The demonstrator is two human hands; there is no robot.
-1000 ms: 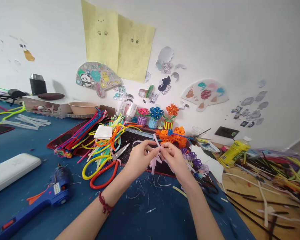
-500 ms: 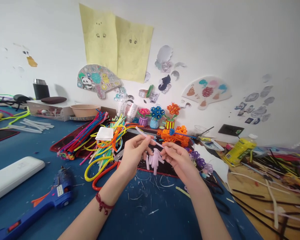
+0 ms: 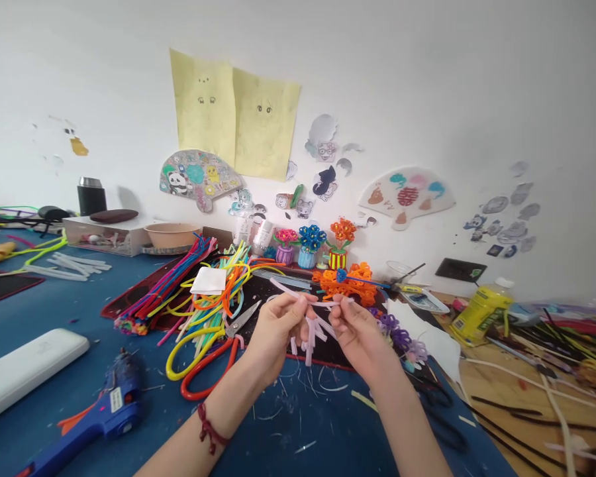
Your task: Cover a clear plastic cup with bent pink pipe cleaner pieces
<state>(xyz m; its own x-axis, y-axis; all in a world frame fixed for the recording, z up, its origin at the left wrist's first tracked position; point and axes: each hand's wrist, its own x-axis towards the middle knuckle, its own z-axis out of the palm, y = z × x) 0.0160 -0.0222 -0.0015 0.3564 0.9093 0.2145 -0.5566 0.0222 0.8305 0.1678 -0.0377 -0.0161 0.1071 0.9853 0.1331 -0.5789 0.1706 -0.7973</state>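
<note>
My left hand point(image 3: 285, 324) pinches a pale lilac pipe cleaner point(image 3: 284, 287) whose free end sticks out to the upper left. The other end is pinched by my right hand point(image 3: 355, 324), so a short stretch runs between the two hands. Behind and below the fingers lies a bunch of short lilac pipe cleaner pieces point(image 3: 308, 348) on a dark mat, partly hidden by the hands. To the left of my left hand rest scissors point(image 3: 211, 364) with red and yellow handles, their blades apart.
Bundles of coloured pipe cleaners point(image 3: 179, 278) lie at left behind the scissors. A blue glue gun point(image 3: 112, 404) and a white case point(image 3: 30, 371) sit further left. Small flower pots point(image 3: 306, 257) and orange pipe cleaner flowers point(image 3: 350, 283) stand behind; a yellow bottle point(image 3: 484, 311) is at right.
My hands still pinch the lilac pipe cleaner, and its stretch between them now lies more level. The whole view has shifted, with the table's things appearing slightly lower.
</note>
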